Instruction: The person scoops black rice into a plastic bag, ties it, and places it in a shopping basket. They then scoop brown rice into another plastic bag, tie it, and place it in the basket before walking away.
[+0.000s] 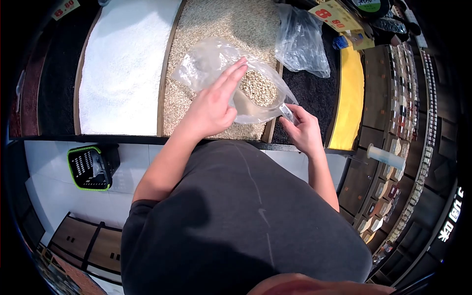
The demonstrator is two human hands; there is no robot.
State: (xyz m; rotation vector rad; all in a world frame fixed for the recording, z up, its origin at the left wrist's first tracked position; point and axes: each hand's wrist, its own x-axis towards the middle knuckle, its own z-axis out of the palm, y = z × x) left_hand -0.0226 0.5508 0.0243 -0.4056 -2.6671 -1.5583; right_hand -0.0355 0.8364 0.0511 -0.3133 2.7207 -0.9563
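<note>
My right hand [305,130] is closed on the short handle of a scoop [287,112] at the near edge of the bins. Pale, round grains [259,88] fill part of the scoop's bowl. A clear plastic bag [204,56] surrounds the bowl and spreads to the left above a bin of beige grain [177,105]. My left hand [216,105] holds the bag beside the scoop, its fingers stretched forward and nearly together. The bag's folds hide part of the scoop, and the left fingertips cover some of the plastic.
Wooden dividers separate bins of white grain [123,69], dark grain [307,93] and yellow grain [348,98]. Another clear bag [302,42] lies at the far right, near a yellow price sign [337,17]. A black-and-green basket [91,168] stands on the floor.
</note>
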